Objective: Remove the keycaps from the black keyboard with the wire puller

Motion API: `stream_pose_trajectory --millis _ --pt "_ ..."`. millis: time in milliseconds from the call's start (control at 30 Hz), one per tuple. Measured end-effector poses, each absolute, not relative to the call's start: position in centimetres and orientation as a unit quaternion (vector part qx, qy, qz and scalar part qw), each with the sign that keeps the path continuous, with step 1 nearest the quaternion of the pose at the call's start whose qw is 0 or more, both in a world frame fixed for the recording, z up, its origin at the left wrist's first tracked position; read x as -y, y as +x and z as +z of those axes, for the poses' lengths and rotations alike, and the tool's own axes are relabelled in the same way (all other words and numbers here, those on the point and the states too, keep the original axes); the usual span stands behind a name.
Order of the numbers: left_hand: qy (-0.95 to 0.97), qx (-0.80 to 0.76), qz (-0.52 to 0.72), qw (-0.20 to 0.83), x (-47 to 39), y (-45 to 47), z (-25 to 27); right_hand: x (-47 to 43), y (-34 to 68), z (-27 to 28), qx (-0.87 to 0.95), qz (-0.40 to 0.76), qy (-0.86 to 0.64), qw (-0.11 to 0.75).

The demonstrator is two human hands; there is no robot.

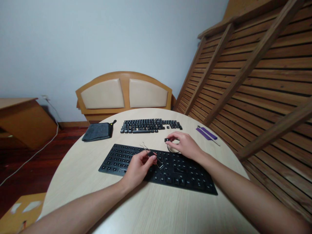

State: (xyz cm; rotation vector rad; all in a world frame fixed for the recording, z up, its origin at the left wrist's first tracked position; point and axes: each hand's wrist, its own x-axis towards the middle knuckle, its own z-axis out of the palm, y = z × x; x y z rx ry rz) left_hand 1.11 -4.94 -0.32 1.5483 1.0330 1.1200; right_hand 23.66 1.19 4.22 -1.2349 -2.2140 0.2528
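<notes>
My left hand (138,167) is closed around the dark handle of a wire keycap puller (159,163), whose wire loops stick out at both ends over the keyboard. Between the fingertips of my right hand (184,144) is a small black keycap (167,139), held just past the keyboard's far edge. A thin dark loop (168,149) shows below those fingers; what it belongs to I cannot make out. The black keyboard (110,159) lies slightly slanted across the table, with bare switches over much of it and several caps along its near right side. My left hand partly hides its middle.
Loose black keycaps (140,126) lie in keyboard-like rows farther back on the round table (80,182). A dark grey pouch (97,132) is at the left. Purple cloth strips (202,134) and a thin metal tool (214,141) lie right. Wooden slats (268,87) lean beyond.
</notes>
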Motion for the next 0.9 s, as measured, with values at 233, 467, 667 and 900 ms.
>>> stream_pose_trajectory --millis 233,467,667,900 --pt "0.644 -0.439 0.432 0.454 4.6 1.1 -0.9 -8.4 23.0 4.1 0.832 -0.004 -0.531 0.159" --pt "0.642 -0.440 0.425 0.461 4.7 1.1 -0.8 -11.5 21.9 2.6 0.815 -0.023 -0.572 0.093" --pt "0.639 -0.434 0.425 0.472 4.7 1.2 -0.8 -12.0 20.8 2.1 0.814 -0.037 -0.577 0.057" --pt "0.638 -0.433 0.422 0.477 4.7 1.2 -0.5 -11.6 19.7 1.9 0.806 -0.056 -0.588 0.037"
